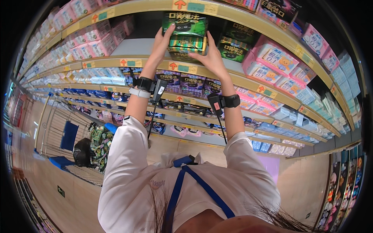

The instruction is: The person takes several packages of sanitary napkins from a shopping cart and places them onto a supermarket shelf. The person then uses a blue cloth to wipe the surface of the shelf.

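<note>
Ahead of me, a stack of green plastic-wrapped packs stands on a shelf (131, 46). A black cat figure marks the top pack (193, 27). Below it is a green pack with yellow stripes (186, 43), and a darker green pack (180, 54) sits lowest. From the left side my left hand (162, 40) grips the stack, its thumb on the front of the top pack. My right hand (211, 56) holds the right side, thumb across the lower packs. The fingers behind the stack are hidden.
Dark green packs (231, 51) stand to the right, beside pink packs (274, 58). More pink packs (102, 45) lie left. Purple packs (192, 84) fill the shelf below. A wire shopping cart (83, 171) at my left holds green packs (102, 139) and a black bag (83, 153).
</note>
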`<state>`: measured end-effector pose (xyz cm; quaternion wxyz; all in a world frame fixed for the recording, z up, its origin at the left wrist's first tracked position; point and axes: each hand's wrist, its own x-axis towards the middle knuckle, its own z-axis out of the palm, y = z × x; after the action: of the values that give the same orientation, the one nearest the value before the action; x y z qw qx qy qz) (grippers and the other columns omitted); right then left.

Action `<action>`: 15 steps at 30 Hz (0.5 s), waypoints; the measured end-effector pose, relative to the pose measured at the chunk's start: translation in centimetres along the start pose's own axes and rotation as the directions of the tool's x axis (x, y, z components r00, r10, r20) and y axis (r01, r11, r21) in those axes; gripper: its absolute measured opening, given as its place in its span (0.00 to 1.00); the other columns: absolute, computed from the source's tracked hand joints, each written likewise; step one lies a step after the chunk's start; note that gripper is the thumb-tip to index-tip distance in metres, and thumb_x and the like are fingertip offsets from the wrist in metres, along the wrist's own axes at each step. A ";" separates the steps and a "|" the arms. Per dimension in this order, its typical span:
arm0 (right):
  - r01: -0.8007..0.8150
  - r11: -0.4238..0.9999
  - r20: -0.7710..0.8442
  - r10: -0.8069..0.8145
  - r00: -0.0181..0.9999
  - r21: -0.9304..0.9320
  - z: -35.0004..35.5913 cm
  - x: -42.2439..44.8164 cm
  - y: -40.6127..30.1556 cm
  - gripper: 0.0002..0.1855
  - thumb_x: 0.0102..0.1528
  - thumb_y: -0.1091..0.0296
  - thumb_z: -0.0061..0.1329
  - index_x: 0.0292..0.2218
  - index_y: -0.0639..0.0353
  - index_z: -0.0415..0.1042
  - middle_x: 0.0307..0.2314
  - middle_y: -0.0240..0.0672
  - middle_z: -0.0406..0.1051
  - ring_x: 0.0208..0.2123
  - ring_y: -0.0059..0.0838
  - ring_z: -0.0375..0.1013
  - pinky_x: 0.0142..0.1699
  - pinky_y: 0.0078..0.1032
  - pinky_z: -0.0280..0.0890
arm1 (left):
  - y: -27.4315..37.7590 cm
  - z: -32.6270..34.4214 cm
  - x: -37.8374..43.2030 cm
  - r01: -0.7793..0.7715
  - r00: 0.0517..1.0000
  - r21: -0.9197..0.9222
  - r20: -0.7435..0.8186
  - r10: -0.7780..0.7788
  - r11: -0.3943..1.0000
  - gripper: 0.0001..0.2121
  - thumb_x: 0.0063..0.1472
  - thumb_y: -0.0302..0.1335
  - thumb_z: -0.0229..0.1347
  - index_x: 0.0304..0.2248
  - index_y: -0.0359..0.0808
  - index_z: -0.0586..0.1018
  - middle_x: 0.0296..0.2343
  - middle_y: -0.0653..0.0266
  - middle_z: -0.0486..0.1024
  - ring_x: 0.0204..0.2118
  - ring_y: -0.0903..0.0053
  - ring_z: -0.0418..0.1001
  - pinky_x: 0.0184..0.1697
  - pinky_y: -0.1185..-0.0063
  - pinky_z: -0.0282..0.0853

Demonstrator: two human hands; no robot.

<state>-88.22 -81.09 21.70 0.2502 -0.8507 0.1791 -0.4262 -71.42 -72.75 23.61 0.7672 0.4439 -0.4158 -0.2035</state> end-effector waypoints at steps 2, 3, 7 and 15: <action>0.053 0.994 -0.041 -0.057 0.998 -0.094 0.2 0.0 -0.2 0.50 0.37 0.54 0.63 0.54 0.68 0.51 0.49 0.49 0.60 0.49 0.43 0.63 0.52 0.32 0.60 | 0.8 -0.3 -0.4 0.055 0.998 -0.074 0.026 -0.053 0.996 0.23 0.54 0.45 0.55 0.41 0.33 0.71 0.34 0.66 0.71 0.38 0.81 0.66 0.43 0.81 0.60; 0.043 0.992 -0.025 -0.047 0.999 -0.118 0.0 -0.3 -1.5 0.46 0.37 0.57 0.64 0.52 0.67 0.55 0.47 0.46 0.62 0.48 0.42 0.64 0.51 0.31 0.61 | 1.3 -1.1 -0.6 0.041 0.999 -0.071 0.004 -0.041 0.997 0.23 0.54 0.45 0.55 0.41 0.33 0.71 0.34 0.66 0.71 0.38 0.81 0.66 0.43 0.81 0.60; 0.455 0.846 -0.084 -0.494 0.866 -0.278 0.9 -2.7 -4.3 0.31 0.34 0.83 0.52 0.43 0.61 0.64 0.41 0.42 0.65 0.48 0.45 0.63 0.54 0.37 0.57 | 4.7 -5.3 -1.9 0.288 0.950 -0.259 -0.045 -0.309 0.922 0.26 0.52 0.44 0.55 0.46 0.37 0.67 0.38 0.63 0.68 0.39 0.73 0.67 0.42 0.69 0.66; 0.506 0.846 0.018 -0.510 0.860 -0.167 5.9 -8.3 -11.6 0.29 0.34 0.80 0.55 0.42 0.56 0.67 0.43 0.41 0.64 0.49 0.45 0.59 0.53 0.40 0.53 | 6.3 -21.9 -17.3 0.206 0.969 -0.007 -0.138 -0.205 0.979 0.40 0.52 0.47 0.54 0.55 0.29 0.53 0.51 0.46 0.55 0.32 0.66 0.76 0.36 0.74 0.75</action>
<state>-87.09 -65.76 20.10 0.0544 -0.8797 -0.0141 -0.4721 -63.76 -46.43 15.39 0.7673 0.5004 -0.3144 -0.2491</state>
